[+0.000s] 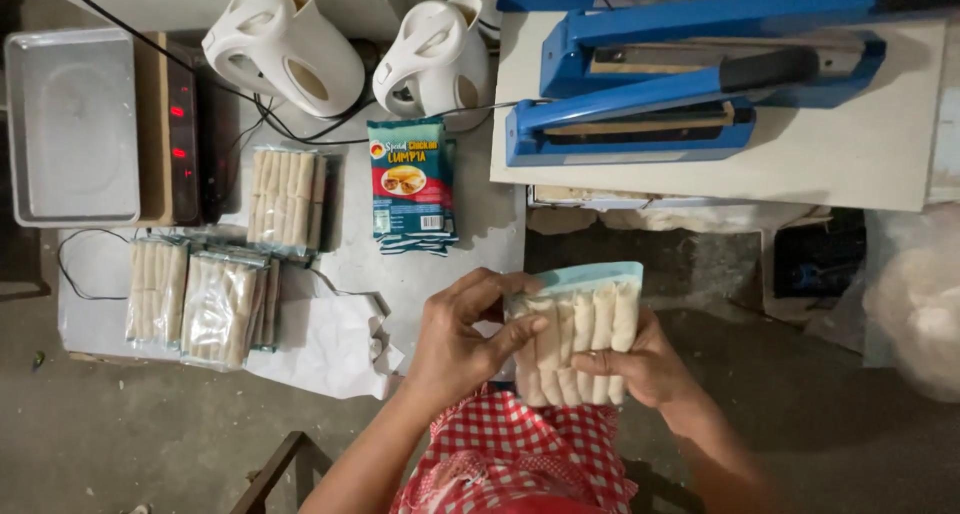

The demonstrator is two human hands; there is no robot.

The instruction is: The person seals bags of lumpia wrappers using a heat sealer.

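Both my hands hold a clear pouch of pale spring rolls [575, 334] over my lap, its teal top edge open and pointing away from me. My left hand [462, 336] grips the pouch's left side, thumb across the front. My right hand [640, 366] cups it from behind and below on the right. Several rolls stand side by side inside. A stack of printed teal pouches [412, 182] lies flat on the white table ahead of my left hand.
Filled roll packs lie on the table at the left [287, 200] [200, 302]. A scale with a metal tray [72, 124] stands at far left. Two white kettles [285, 42] [432, 59] sit at the back. A blue heat sealer [690, 74] rests on a board at right.
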